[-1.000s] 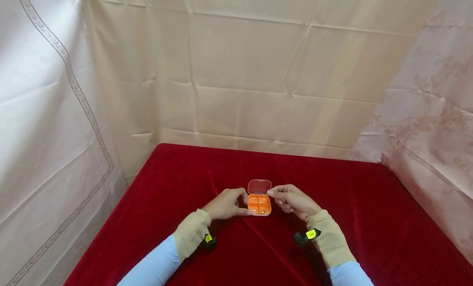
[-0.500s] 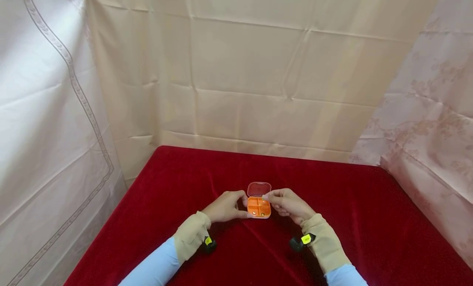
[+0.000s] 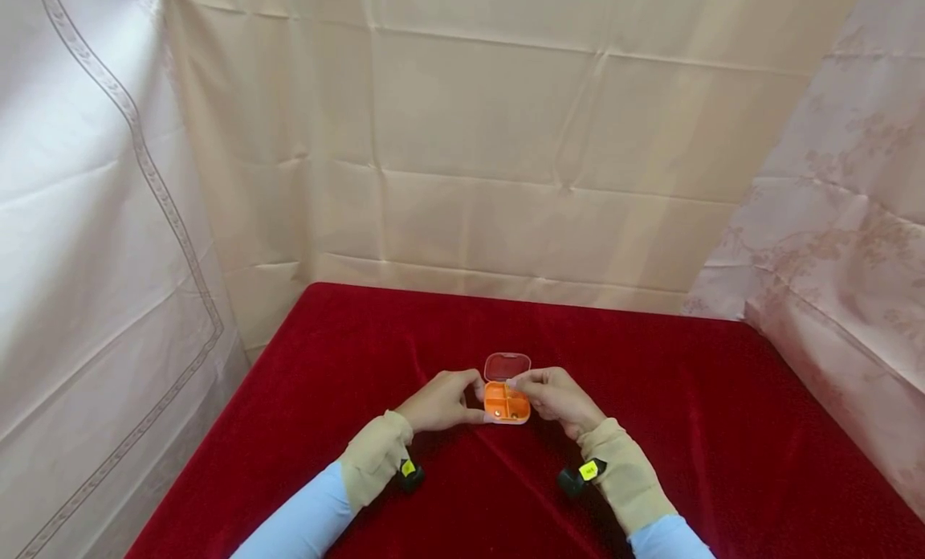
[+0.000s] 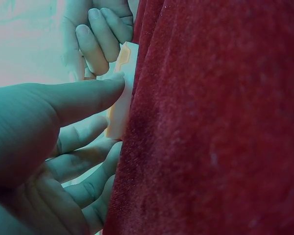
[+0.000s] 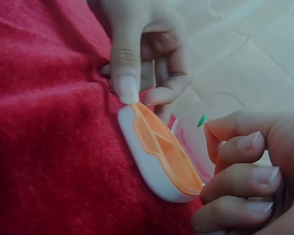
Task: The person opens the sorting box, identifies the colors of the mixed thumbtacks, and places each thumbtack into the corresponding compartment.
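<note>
A small pill box (image 3: 495, 392) with a white outside and an orange divided inside stands on the red cloth, its clear lid (image 3: 507, 365) raised at the back. My left hand (image 3: 442, 401) holds the box by its left end, thumb at the front and fingers behind. Between thumb and index finger, my right hand (image 3: 558, 397) pinches a green thumbtack (image 5: 201, 121) by its metal pin, over the box's rear compartments. Tiny gold-coloured pieces (image 3: 497, 414) lie in the two front compartments; their kind is too small to tell. Part of the rear right compartment is hidden by my right fingers.
A red velvety cloth (image 3: 361, 342) covers the table. Beige cloth (image 3: 470, 141) hangs behind its far edge, with pale cloth at the left and patterned cloth (image 3: 838, 222) at the right. Each wrist wears a small dark camera (image 3: 571, 482).
My right hand has moved left with the thumbtack, from beside the lid's right corner to above the rear compartments. The left hand and the box have stayed in place.
</note>
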The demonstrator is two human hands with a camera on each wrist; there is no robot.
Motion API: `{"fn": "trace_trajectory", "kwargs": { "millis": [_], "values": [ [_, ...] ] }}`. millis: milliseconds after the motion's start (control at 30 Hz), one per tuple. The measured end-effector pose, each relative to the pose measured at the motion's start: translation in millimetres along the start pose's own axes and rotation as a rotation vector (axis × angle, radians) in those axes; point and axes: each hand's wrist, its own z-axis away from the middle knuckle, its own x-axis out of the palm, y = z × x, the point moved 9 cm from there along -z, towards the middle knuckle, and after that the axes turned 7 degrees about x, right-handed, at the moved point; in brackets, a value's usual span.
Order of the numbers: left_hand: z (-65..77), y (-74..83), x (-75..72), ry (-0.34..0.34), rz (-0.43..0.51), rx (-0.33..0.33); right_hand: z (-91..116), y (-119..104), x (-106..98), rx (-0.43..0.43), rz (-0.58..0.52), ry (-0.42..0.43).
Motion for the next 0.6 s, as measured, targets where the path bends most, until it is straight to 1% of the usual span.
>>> {"fn": "trace_trajectory", "kwargs": {
  "millis": [133, 333, 600],
  "values": [
    [-0.4, -0.5, 0.5, -0.003, 0.008, 0.000, -1.1, 1.7, 2.7, 0.009, 0.020, 0.008],
    [-2.6, 0.2, -2.9, 0.005, 0.004, 0.006, -2.0, -1.1, 0.2, 0.007, 0.071, 0.049],
    [0.1, -0.9, 0.7, -0.012, 0.014, -0.020, -1.7, 4.7, 3.4, 0.021, 0.108, 0.081]
  ]
}}
